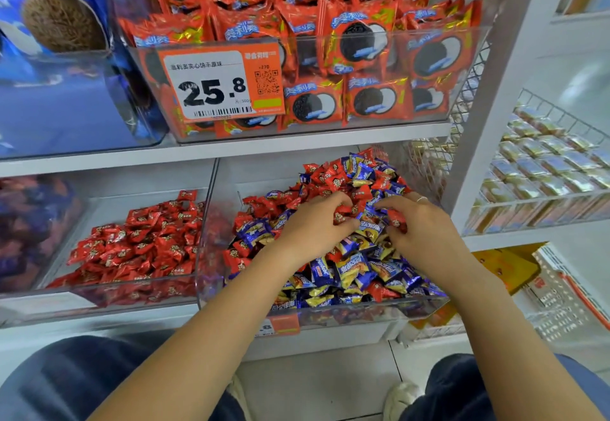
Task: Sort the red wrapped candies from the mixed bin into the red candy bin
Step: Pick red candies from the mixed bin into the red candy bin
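Midway, I judge: both hands, left hand (pixel 313 226) and right hand (pixel 419 226), pinch red candies (pixel 343 212) in the mixed bin (pixel 330 313), many reds remaining, the red candy bin (pixel 99 301) beside it part-filled.

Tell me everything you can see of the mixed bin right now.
The mixed bin is a clear plastic container on the lower white shelf, right of the red candy bin. It is heaped with red wrapped candies and blue-and-gold wrapped candies, piled higher toward the back. An orange price tag is on its front wall. Both hands are in the pile: the left hand and the right hand, fingers curled among the wrappers, each pinching red candies.
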Demonstrator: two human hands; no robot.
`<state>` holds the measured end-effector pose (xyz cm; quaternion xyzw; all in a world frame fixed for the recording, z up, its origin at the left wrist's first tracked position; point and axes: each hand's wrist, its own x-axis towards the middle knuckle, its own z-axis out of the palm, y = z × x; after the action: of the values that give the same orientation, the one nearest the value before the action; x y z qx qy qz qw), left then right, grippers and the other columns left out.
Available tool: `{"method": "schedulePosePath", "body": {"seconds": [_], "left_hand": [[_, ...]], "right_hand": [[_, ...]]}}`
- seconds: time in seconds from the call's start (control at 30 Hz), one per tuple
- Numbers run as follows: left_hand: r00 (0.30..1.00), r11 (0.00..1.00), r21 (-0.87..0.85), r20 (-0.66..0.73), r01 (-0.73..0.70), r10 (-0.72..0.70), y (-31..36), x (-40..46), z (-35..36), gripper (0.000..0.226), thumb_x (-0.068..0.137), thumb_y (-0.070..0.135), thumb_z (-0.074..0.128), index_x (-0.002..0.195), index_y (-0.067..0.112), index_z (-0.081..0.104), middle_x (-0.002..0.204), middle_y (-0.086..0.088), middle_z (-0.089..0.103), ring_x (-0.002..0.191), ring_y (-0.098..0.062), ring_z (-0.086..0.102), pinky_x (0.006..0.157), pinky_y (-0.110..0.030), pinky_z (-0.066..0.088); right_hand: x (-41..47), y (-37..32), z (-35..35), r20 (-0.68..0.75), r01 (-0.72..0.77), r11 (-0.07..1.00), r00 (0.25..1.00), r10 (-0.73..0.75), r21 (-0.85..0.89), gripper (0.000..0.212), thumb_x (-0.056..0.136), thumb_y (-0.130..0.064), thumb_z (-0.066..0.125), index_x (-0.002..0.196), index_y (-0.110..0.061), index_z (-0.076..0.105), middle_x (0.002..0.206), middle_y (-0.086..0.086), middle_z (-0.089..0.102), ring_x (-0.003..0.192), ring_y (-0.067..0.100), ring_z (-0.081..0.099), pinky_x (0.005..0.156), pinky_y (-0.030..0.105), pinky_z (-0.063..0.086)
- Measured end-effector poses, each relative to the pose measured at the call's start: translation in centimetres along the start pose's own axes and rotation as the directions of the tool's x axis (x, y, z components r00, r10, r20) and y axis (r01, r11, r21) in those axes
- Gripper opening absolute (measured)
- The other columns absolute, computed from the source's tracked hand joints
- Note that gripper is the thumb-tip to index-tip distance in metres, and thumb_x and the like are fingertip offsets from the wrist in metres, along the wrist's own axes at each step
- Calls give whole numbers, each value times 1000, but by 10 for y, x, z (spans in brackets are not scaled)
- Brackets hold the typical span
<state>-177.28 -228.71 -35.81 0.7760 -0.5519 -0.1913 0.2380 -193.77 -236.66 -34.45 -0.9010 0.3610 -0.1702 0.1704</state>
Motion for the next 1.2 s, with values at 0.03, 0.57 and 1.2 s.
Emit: {"method": "schedulePosePath", "body": {"seconds": [0.03,0.57,1.2], "left_hand": [[999,999,-5,3,-40,40,-1,-4,0,35,92,47,54,124,35,48,126,1,51,104,-15,50,83,-32,43],[958,979,-197,-268,52,-105,-53,-44,-42,32,83,28,71,73,28,41,78,6,54,74,-13,50,63,-28,33],[981,958,215,-66,192,-182,-48,-78,-57,42,93,39,54,132,26,55,137,-3,53,116,-19,56,98,-27,39]], "right_hand": [[0,2,-1,-22,-9,1000,1000,9,8,43,86,-2,56,123,-24,59,116,7,53,61,10,43,63,25,32],[14,-55,15,90,123,992,988,-126,36,57,80,-60,59,130,-35,52,127,-4,47,110,15,54,86,31,47],[22,-58,39,264,237,965,944,-200,-116,28,95,-43,47,115,-25,54,99,5,54,85,25,58,65,32,44]]}}
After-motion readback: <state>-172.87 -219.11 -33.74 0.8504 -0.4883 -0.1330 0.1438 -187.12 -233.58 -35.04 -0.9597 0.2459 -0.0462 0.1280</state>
